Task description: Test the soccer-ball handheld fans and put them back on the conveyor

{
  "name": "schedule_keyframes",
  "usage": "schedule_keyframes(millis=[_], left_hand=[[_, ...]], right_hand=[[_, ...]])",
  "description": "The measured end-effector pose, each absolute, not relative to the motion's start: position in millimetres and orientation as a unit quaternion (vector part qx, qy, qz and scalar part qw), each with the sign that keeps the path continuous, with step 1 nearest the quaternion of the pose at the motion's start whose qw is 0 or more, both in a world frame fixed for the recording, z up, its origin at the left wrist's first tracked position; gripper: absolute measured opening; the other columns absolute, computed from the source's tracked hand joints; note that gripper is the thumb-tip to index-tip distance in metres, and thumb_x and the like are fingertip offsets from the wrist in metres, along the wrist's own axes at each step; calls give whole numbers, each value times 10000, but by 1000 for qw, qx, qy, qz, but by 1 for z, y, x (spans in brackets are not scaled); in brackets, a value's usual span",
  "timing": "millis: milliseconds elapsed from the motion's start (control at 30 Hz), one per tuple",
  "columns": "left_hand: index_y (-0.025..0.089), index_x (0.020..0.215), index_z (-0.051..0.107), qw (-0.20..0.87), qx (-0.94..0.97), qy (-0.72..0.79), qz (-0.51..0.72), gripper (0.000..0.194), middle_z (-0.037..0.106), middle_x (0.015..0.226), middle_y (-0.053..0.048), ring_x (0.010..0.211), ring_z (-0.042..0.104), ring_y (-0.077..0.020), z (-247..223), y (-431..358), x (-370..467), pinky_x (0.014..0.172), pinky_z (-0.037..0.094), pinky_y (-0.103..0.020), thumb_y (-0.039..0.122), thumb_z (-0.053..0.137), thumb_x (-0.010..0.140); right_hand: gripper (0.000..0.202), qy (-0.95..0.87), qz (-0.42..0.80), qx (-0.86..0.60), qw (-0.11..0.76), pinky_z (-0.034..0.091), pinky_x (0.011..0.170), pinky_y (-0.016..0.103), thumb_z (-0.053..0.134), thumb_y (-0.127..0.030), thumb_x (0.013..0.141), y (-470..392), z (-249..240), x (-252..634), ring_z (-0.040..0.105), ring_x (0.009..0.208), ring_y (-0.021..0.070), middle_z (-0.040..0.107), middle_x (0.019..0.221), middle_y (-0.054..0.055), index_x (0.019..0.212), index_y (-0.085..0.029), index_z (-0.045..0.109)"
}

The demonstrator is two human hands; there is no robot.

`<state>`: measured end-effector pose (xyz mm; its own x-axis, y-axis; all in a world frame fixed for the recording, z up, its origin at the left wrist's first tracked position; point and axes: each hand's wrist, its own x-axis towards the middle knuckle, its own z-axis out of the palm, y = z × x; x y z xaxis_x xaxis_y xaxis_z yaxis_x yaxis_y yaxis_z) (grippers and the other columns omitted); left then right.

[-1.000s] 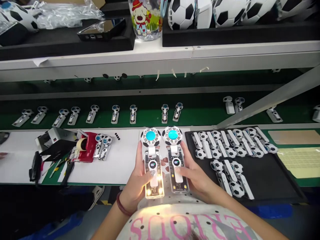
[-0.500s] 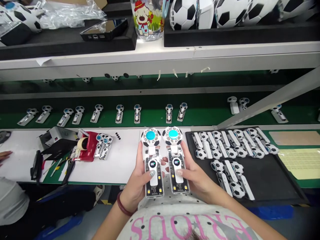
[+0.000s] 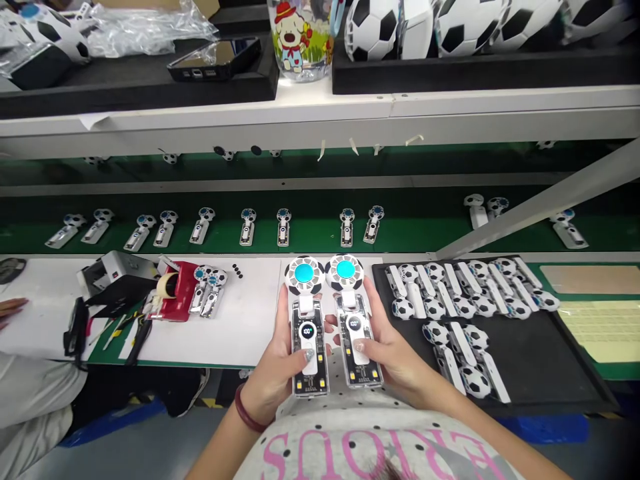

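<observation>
- At 6 o'clock, a pale dotted shirt [image 3: 360, 447] with pink lettering fills the near edge
- The left hand [image 3: 280, 357] is closed around the left device [image 3: 307, 333], thumb on its white strip; a dark red band [image 3: 249, 415] circles the wrist
- The right hand [image 3: 387, 347] is likewise wrapped round the right device [image 3: 355, 323], thumb on its strip
- Both devices sit side by side at the centre of the dial, football-patterned heads with blue middles towards 12 o'clock, small displays reading 100
- At 3 o'clock, a black tray [image 3: 535, 353] lies on the worktop [image 3: 250, 333], carrying rows of football-headed pieces [image 3: 465, 307]
- Between 9 and 10 o'clock, two similar units [image 3: 210, 293] lie just beside a red tape dispenser [image 3: 181, 300]
- Farther round at 9 o'clock, a co-worker's hand [image 3: 11, 308] rests at the picture's edge
- Beyond, at 12 o'clock, more units [image 3: 283, 228] stand spaced along a green strip [image 3: 310, 230]
- Farthest, a shelf [image 3: 305, 93] bears a phone [image 3: 215, 61] at 11 o'clock, a cartoon-printed cup [image 3: 301, 43] at 12 and large football shells [image 3: 373, 30] towards 1
</observation>
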<state>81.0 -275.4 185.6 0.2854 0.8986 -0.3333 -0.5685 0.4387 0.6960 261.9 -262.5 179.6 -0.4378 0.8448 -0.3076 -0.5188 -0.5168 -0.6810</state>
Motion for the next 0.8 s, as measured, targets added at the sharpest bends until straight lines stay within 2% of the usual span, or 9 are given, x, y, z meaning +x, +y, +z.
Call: schedule_keyframes(millis=[200,367,500,600,667,733,800], left_hand=[[435,1374,91,758,236,354,495,888,248,1461,7,1312,249,-283,187,-273,81,1061,264,-422,220,665,731],[453,1367,105,755,231,365,494,870,225,1468,24,1277,326,-279,190,-273,80,1029,325,-401,219,656,736],[470,1362,90,748,229,378,495,889,291,1436,-4,1143,488,-253,192,-272,77,910,439,-354,198,655,732],[478,1359,16,749,244,366,496,914,448,1307,-50,898,604,-193,195,-270,73,741,492,-318,184,633,752],[477,1353,-41,750,262,349,497,941,524,1189,-58,767,607,-157,199,-269,72,683,484,-312,181,626,760],[471,1356,-35,738,273,345,512,963,506,1189,-60,790,586,-160,203,-267,72,682,477,-317,187,649,739],[479,1354,45,720,279,344,534,950,429,1271,-52,870,559,-181,208,-264,72,675,475,-315,196,680,707]], right_hand=[[898,-309,770,-365,422,258,1050,430,635,-225,771,-262,176,262,319,1287,211,281,1441,-15,1368,-449,3],[880,-364,749,-369,412,311,1015,462,604,-258,793,-259,177,263,405,1228,235,385,1371,37,1380,-410,-33],[860,-399,744,-373,386,301,1029,451,573,-242,815,-254,187,268,397,1233,224,327,1400,45,1376,-399,-60],[872,-419,742,-365,374,408,928,460,574,-278,815,-250,193,274,449,1183,249,338,1373,77,1366,-396,-91],[868,-438,730,-359,383,444,871,444,578,-301,812,-250,195,276,486,1136,251,360,1345,93,1365,-393,-85],[862,-455,715,-356,393,452,847,434,574,-301,816,-251,197,278,525,1078,236,374,1331,94,1359,-406,-87],[879,-459,702,-348,419,453,842,441,584,-292,809,-251,199,278,539,1057,231,416,1294,83,1350,-430,-95]])
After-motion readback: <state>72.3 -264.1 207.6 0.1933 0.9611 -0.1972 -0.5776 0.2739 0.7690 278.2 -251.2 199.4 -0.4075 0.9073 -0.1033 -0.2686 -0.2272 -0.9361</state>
